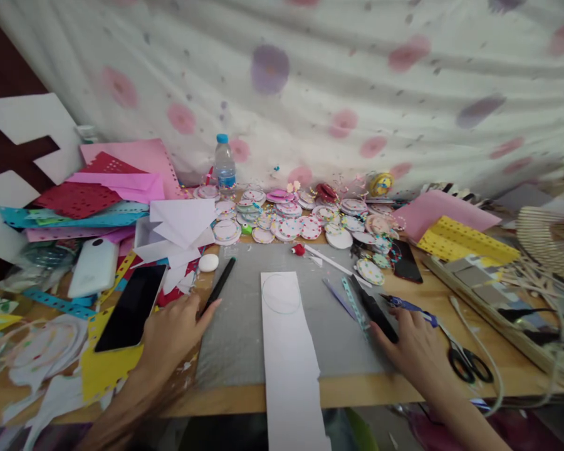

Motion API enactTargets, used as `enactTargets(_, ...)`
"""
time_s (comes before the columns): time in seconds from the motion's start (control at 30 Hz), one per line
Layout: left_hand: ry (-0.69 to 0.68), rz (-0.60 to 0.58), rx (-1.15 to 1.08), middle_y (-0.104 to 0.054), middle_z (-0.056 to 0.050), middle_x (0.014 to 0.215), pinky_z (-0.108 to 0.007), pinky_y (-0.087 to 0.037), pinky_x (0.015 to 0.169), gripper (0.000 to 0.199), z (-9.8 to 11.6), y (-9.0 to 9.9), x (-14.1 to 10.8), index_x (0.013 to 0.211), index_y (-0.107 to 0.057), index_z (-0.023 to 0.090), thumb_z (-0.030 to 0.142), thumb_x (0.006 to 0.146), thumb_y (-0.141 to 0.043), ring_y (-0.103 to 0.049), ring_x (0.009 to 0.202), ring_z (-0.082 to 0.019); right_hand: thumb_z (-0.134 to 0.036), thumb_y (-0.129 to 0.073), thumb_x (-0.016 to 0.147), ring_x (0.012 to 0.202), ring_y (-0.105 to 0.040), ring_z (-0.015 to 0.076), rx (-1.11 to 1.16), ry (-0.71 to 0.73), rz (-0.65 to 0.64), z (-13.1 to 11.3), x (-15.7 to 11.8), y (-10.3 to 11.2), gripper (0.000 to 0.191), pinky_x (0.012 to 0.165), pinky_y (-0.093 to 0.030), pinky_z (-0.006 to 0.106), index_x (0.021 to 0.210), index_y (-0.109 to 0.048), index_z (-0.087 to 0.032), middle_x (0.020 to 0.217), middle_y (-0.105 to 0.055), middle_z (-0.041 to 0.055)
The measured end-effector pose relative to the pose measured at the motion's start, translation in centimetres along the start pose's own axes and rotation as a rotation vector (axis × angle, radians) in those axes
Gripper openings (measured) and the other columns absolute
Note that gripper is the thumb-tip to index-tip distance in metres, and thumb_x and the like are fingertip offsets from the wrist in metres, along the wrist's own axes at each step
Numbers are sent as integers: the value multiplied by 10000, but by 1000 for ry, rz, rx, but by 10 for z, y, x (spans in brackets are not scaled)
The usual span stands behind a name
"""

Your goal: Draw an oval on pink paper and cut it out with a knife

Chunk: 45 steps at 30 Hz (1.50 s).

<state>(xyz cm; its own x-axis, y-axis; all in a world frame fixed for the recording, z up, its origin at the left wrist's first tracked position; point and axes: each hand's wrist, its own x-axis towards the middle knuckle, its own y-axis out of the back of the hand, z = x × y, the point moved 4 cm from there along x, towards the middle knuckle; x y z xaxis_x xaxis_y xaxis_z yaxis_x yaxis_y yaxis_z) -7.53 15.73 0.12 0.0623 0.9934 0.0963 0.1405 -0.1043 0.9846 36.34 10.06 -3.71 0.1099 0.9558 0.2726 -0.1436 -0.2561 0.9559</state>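
Observation:
My left hand point(176, 332) rests at the mat's left edge beside a dark phone, thumb stretched out and apart from the fingers. A black marker point(222, 279) lies with its lower end between thumb and index finger; no grip on it shows. Over on the right, my right hand point(416, 344) lies with thumb and fingers apart. Its thumb is against the end of a black long-bodied tool point(374, 307), and its fingertips are near a blue-handled tool point(411, 305). Between the hands a white paper strip point(289, 363) bears a drawn circle point(281, 294) and overhangs the table's front edge.
Behind the grey mat point(235, 351) are many decorated paper discs point(287, 228) and a water bottle point(224, 163). Coloured sheets point(79, 200), a phone point(131, 307) and a white eraser-like piece point(208, 262) are left. Black-handled scissors point(470, 364) and a cable point(479, 344) lie right.

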Motion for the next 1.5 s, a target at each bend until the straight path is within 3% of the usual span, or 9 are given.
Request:
enactTargets(0.2, -81, 79, -204, -652, -140, 979, -369, -473, 771, 486, 55, 11, -22, 1031, -623, 120, 504, 930, -344, -612, 933, -277, -387, -439, 911, 784, -630, 293, -35, 42, -218, 7, 1, -23, 259, 679, -459, 370, 865, -536, -152, 827, -624, 146)
enactTargets(0.37, -101, -13, -378, -449, -277, 1375, -543, -362, 999, 932, 145, 0, -62, 1358, -431, 23, 696, 725, -547, -448, 1230, -397, -313, -347, 920, 733, -625, 275, 116, 59, -115, 7, 5, -17, 213, 673, -460, 368, 810, -476, -184, 785, -617, 153)
enactTargets(0.5, -26, -57, -441, -255, -311, 1488, -600, -209, 1082, 1108, 173, -6, -70, 1420, -349, 42, 730, 601, -634, -268, 1362, -437, -364, -318, 924, 704, -609, 255, 333, 19, -44, 7, -1, -5, 217, 630, -457, 355, 813, -436, -220, 757, -598, 103)
enactTargets(0.67, -97, -232, -468, -150, -266, 1540, -498, -241, 1110, 954, 148, -8, -65, 1456, -272, 71, 378, 653, -688, -221, 1404, -389, -445, -332, 908, 609, -556, 217, 540, -81, -64, 8, 3, 6, 272, 578, -418, 327, 771, -441, -238, 660, -550, 45)
enactTargets(0.87, -430, -379, -435, -25, -167, 1584, -503, -206, 1135, 1038, 95, 9, -59, 1490, -147, 180, 191, 574, -634, -144, 1436, -345, -561, -420, 853, 521, -482, 170, 752, -161, -131, -8, 27, 22, 356, 496, -363, 277, 787, -494, -219, 562, -485, -20)
enactTargets(1.0, -630, -391, -375, -25, -181, 1581, -503, -182, 1144, 1068, 77, 35, -58, 1488, -120, 187, 168, 551, -632, -124, 1438, -345, -568, -576, 771, 491, -444, 130, 1095, -174, -441, -56, 48, 23, 434, 461, -351, 249, 933, -584, -166, 557, -477, -43)
enactTargets(1.23, -876, -168, -155, -18, -200, 1576, -496, -188, 1139, 1031, 70, 64, -68, 1495, -71, 195, 200, 652, -665, -65, 1445, -358, -457, -774, 602, 505, -434, 83, 1536, -122, -751, -139, 70, 23, 483, 472, -347, 225, 938, -596, -158, 655, -522, -46)
enactTargets(1.37, -694, 22, -136, -116, -198, 1567, -470, -271, 1108, 929, 62, 69, -50, 1493, -129, 182, 408, 771, -667, -186, 1431, -340, -391, -792, 599, 500, -412, 72, 1720, -117, -638, -141, 69, 37, 471, 486, -328, 222, 942, -559, -169, 645, -501, -66)
enactTargets(1.5, -466, -67, -127, -608, -189, 1241, -405, -463, 915, 560, 72, 77, -18, 1330, -446, 127, 461, 887, -525, -587, 1131, -301, -391, -771, 647, 510, -411, 69, 1781, -75, -545, -140, 64, 55, 439, 490, -334, 225, 943, -517, -190, 755, -552, -36)
